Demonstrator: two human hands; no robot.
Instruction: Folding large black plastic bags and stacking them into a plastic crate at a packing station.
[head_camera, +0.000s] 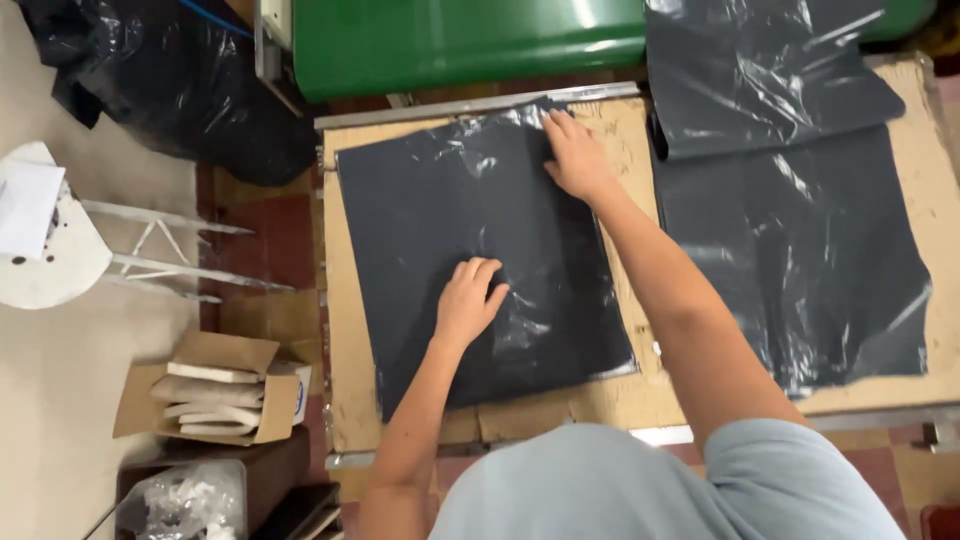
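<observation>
Head view: hands (520, 230) flat atop black bag (420, 230)

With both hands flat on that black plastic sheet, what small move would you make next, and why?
Probably sweep the left hand outward: wrinkles still show beside it on the black plastic sheet, while the right hand pins the top edge on the cardboard-covered table.

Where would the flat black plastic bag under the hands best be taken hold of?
Probably at its near right corner, coming in from the person's side. The flat black plastic bag lies spread on the brown cardboard work surface, with the left hand and right hand pressing its middle and top. That corner is uncovered and looks slightly lifted, so fingers could pinch the thin film there.
</observation>
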